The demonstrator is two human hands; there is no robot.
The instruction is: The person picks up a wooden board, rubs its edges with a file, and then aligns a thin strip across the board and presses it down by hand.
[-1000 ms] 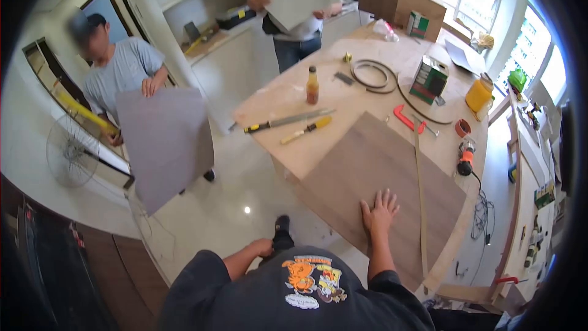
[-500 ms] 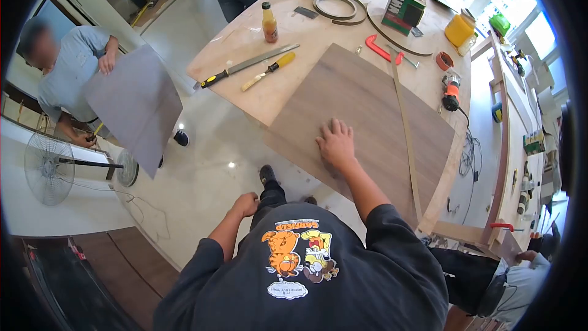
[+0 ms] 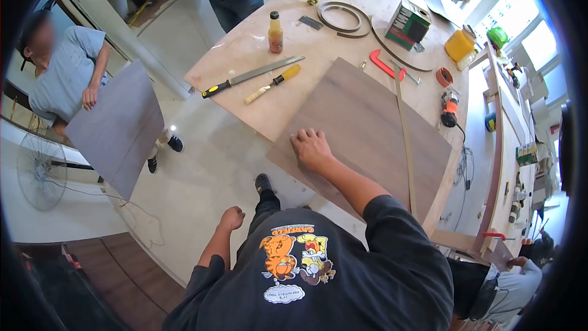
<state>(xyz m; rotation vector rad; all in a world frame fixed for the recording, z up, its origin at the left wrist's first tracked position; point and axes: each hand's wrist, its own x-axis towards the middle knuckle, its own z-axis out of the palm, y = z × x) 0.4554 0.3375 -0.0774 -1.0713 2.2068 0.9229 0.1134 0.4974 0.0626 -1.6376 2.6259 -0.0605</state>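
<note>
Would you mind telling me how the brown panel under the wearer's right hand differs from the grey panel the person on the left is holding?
The brown panel lies flat on the workbench, with the right hand spread on its near corner; the grey panel is held up off the floor, tilted, by a person in a grey shirt. The brown panel shows wood grain; the grey panel looks plain. Both are thin rectangular sheets.

The person wears a dark charcoal T-shirt (image 3: 343,276) with short sleeves ending near the elbows. Its back carries a cartoon print (image 3: 294,260): an orange cat, a second figure, small lettering above and a white patch below. A dark shoe (image 3: 263,182) shows.
</note>
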